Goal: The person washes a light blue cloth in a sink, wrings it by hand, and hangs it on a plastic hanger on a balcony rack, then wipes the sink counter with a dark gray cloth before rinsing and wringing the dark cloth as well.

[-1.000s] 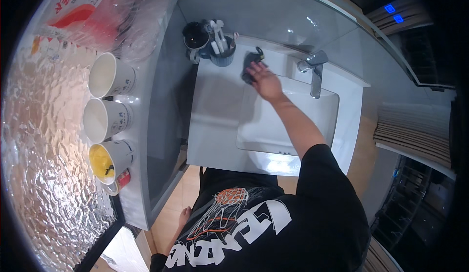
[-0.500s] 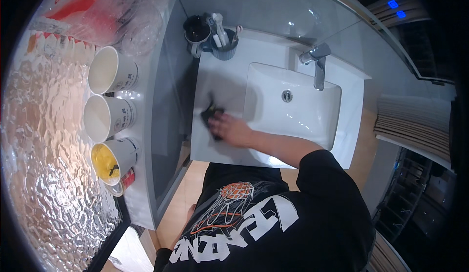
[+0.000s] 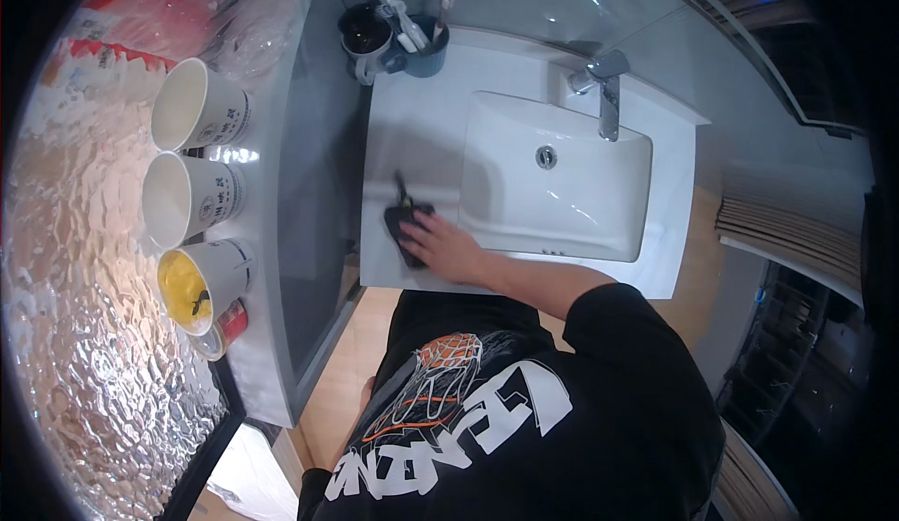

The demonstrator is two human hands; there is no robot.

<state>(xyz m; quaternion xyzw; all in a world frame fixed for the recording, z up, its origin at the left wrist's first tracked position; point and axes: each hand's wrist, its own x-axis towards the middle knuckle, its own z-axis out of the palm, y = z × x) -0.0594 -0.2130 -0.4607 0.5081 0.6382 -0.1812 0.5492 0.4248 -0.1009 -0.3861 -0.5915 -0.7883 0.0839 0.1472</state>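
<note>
My right hand (image 3: 445,248) presses down on a crumpled dark cloth (image 3: 406,229) on the white countertop (image 3: 412,146), left of the basin. Its fingers lie over the cloth's right side, and a thin dark end sticks out toward the back. Motion blurs the cloth a little, and a small yellowish spot shows on it. The forearm reaches across the counter's front edge from the right. Of my left arm, only the black sleeve and a sliver of skin beside my shirt show; the left hand is hidden.
The white basin (image 3: 599,235) has a chrome faucet (image 3: 609,100) behind it. A mug (image 3: 370,53) and a cup of toothbrushes (image 3: 428,59) stand at the counter's back left corner. On the left ledge are white paper cups (image 3: 225,114), one holding something yellow, beside a small red-sided container (image 3: 232,320).
The whole scene sits slightly higher in the picture. My right hand and the cloth have slid a little toward the counter's front edge, and the cloth looks more spread out.
</note>
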